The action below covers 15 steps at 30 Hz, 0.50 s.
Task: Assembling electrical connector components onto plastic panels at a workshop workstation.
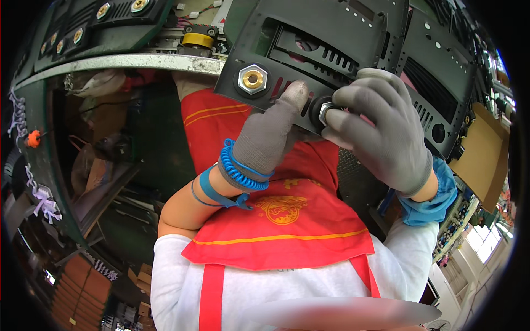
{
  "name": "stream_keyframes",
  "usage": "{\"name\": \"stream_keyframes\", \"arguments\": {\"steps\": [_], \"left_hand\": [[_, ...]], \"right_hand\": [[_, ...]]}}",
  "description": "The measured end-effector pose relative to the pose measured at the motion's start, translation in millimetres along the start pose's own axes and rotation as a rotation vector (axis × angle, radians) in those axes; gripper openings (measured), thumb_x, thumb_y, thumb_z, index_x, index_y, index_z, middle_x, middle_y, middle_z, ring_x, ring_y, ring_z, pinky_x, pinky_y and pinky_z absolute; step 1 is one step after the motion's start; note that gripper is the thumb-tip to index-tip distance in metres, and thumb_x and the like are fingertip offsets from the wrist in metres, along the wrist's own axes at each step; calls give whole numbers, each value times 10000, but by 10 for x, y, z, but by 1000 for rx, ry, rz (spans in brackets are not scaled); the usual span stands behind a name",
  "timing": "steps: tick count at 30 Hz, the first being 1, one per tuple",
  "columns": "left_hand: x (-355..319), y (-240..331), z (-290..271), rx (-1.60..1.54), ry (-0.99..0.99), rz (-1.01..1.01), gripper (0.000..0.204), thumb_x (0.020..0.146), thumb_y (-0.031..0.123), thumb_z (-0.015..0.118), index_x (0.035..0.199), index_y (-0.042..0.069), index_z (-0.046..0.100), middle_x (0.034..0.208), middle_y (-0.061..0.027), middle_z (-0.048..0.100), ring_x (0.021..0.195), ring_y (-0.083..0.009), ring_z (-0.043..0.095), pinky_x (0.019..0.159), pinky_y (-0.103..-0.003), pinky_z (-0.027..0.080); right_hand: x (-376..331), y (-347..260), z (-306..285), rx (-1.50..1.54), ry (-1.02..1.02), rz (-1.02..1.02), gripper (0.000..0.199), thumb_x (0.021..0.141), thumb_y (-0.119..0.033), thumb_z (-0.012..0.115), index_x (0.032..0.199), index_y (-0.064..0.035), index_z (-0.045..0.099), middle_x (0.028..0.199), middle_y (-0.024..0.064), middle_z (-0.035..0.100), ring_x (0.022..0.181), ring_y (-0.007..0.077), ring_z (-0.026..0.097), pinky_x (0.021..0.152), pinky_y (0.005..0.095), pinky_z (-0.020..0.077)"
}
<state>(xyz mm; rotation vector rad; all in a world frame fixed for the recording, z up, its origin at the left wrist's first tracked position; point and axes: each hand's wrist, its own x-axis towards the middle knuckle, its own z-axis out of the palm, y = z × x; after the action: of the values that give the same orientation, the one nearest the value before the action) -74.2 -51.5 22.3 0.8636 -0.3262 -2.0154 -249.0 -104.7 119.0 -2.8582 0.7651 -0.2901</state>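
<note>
A black sheet-metal panel [331, 25] with slots and cut-outs lies tilted in front of me. My left hand [265, 135], in a grey glove, grips its near edge, thumb on top beside the slots and the other fingers hidden underneath. At a round hole to the right, my gloved right hand [386, 124] pinches a silver hex nut [326, 113] between thumb and fingers. Whether the nut is threaded on anything cannot be seen. Left of my thumb, a brass fitting [253, 79] with a large hex nut sits in the same panel.
More black panels with brass fittings [78, 36] lie at the far left. A yellow-banded round part [199, 39] sits by the metal bench edge [138, 62]. Another black panel [436, 71] adjoins on the right, near an open cardboard box [486, 160].
</note>
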Motion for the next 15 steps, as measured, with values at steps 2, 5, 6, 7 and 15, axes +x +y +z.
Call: {"name": "stream_keyframes", "arguments": {"steps": [2,5,6,7,15], "left_hand": [[22,-43,-24,101,-5,43,351,953,163,472,1264,3,505,1163,-147,607,1075,-252,597,940,-373,489],[61,-110,-37,254,-25,108,374,914,112,507,1271,0,503,1159,-163,610,1067,-277,604,921,-374,503],[70,-117,-75,304,-27,132,385,901,96,519,1273,-2,502,1158,-168,612,1065,-285,606,915,-374,508],[75,-127,-116,355,-19,158,397,888,79,530,1275,-3,502,1157,-174,613,1063,-293,608,909,-375,512],[149,-244,-258,772,-40,333,528,782,-57,624,1293,-12,497,1147,-216,623,1044,-357,625,859,-377,550]], "right_hand": [[25,20,27,-5,-2,53,333,705,-266,732,936,-55,619,841,72,590,820,262,588,813,412,457],[-7,67,125,143,-3,113,370,751,-411,692,883,-72,630,736,61,490,726,269,522,720,378,411],[-30,50,80,142,-5,112,370,751,-411,692,883,-72,630,736,61,490,726,269,522,720,378,411],[-37,16,6,136,-43,126,355,755,-399,691,895,-77,637,745,61,500,736,268,528,728,373,413],[-56,-35,45,6,5,119,322,806,-352,667,1014,-105,668,780,43,520,781,249,544,807,381,426]]}}
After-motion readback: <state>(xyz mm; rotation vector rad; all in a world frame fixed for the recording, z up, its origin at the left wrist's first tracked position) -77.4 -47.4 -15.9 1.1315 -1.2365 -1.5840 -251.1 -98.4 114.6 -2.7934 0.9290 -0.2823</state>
